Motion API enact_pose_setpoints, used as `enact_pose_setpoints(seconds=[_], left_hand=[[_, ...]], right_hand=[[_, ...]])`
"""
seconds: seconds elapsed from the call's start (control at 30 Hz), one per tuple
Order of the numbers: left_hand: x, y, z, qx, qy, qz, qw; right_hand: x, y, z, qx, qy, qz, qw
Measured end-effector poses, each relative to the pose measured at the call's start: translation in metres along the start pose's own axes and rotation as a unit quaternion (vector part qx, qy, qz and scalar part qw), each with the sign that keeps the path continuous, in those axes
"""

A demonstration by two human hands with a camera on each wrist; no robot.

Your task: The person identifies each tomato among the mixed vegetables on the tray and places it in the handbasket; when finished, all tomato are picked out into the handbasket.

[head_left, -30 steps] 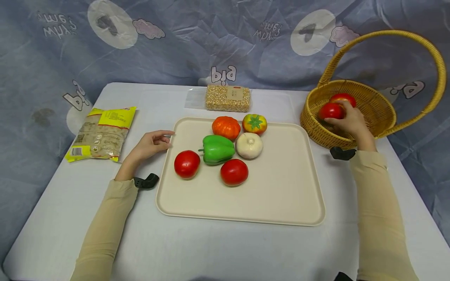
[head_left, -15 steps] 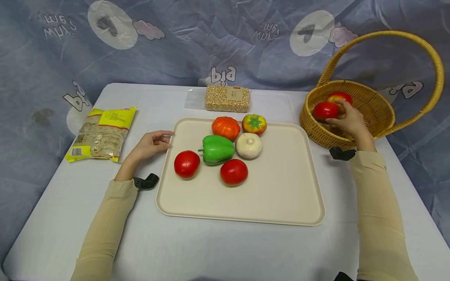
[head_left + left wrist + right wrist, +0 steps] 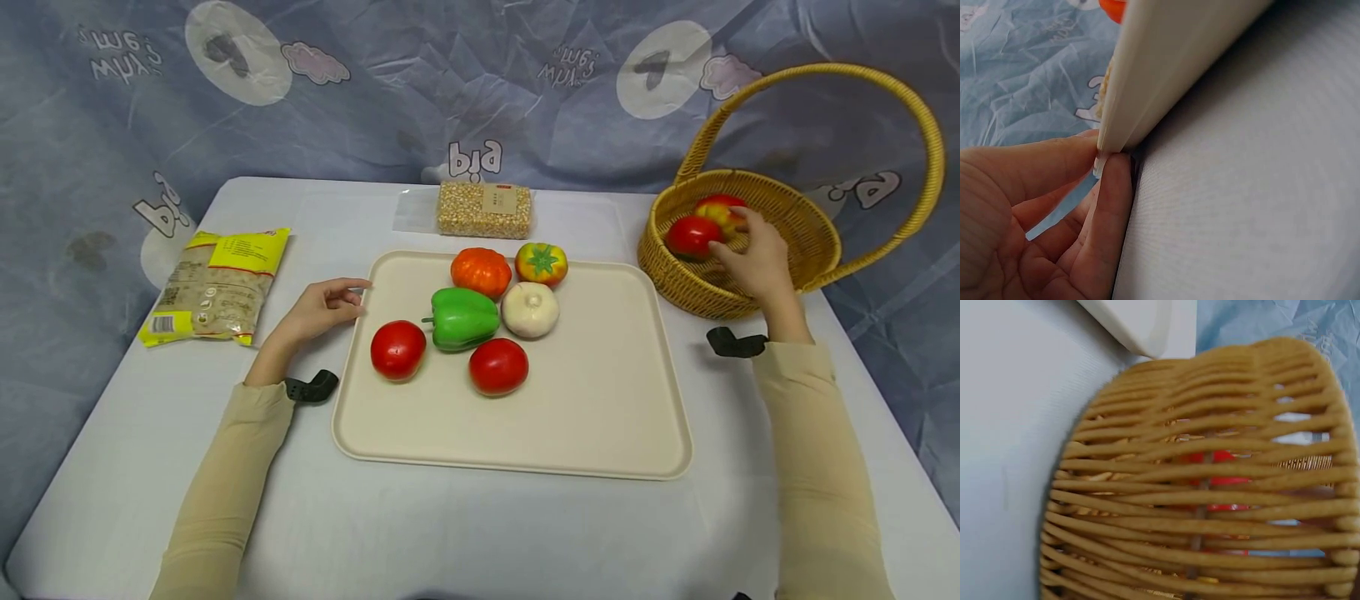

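My left hand (image 3: 318,312) pinches the left rim of a beige tray (image 3: 600,417). In the left wrist view, the thumb and a finger meet the tray's edge. Over the wicker basket (image 3: 678,287) reaches my right hand (image 3: 761,258), its thumb and fingers spread apart. Inside lie a red tomato (image 3: 690,238) by the thumb and a red-and-yellow fruit (image 3: 726,215) by the fingertips; whether either is touched I cannot tell. Basket weave (image 3: 1210,462) hides most of that hand in the right wrist view.
The tray bears two tomatoes (image 3: 398,350), a green bell pepper (image 3: 465,320), a small pumpkin (image 3: 482,272), a garlic bulb (image 3: 530,310) and a yellow-red fruit with green calyx (image 3: 542,263). Behind stands a grain pack (image 3: 476,210); a yellow bag (image 3: 217,287) lies left.
The tomato in the basket has shifted left, and my right hand has let go of it and drawn slightly back to the right. My left hand stays at the tray.
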State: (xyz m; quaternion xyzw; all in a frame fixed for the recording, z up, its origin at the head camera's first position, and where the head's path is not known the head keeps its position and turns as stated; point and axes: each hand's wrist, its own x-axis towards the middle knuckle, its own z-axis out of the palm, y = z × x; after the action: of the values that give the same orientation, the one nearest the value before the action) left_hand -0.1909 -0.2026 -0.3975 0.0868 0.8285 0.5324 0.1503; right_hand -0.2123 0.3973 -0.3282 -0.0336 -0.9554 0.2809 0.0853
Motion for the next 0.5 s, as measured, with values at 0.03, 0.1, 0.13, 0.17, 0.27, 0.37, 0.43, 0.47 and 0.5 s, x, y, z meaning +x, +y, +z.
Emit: enact_pose_setpoints(seconds=[0.03, 0.1, 0.13, 0.17, 0.27, 0.37, 0.43, 0.47, 0.5], left_hand=[[0.0, 0.0, 0.0, -0.001, 0.0, 0.001, 1.0], [-0.003, 0.006, 0.001, 0.002, 0.0, -0.001, 1.0], [-0.003, 0.007, 0.001, 0.001, 0.001, -0.001, 1.0], [-0.002, 0.005, 0.001, -0.001, 0.0, 0.002, 1.0], [0.0, 0.001, 0.001, 0.005, 0.0, 0.003, 1.0], [0.003, -0.008, 0.0, 0.007, 0.003, 0.007, 0.9999], [0.003, -0.009, 0.0, 0.007, 0.005, 0.008, 0.9999], [0.003, -0.009, 0.0, 0.006, 0.006, 0.009, 0.9999], [0.003, -0.009, 0.001, 0.005, 0.006, 0.01, 0.9999]], right_hand=[[-0.002, -0.001, 0.0, 0.004, 0.013, -0.002, 0.9999], [-0.005, -0.002, 0.001, 0.009, 0.04, -0.006, 0.9992], [-0.007, -0.002, 0.002, 0.01, 0.056, -0.01, 0.9983], [-0.008, -0.003, 0.002, 0.013, 0.071, -0.01, 0.9974], [-0.013, -0.007, 0.005, 0.016, 0.113, -0.013, 0.9933], [-0.017, -0.012, 0.009, 0.03, 0.159, -0.014, 0.9868], [-0.019, -0.015, 0.012, 0.04, 0.187, -0.017, 0.9814], [-0.02, -0.017, 0.013, 0.045, 0.201, -0.02, 0.9784], [-0.021, -0.019, 0.014, 0.052, 0.213, -0.025, 0.9754]])
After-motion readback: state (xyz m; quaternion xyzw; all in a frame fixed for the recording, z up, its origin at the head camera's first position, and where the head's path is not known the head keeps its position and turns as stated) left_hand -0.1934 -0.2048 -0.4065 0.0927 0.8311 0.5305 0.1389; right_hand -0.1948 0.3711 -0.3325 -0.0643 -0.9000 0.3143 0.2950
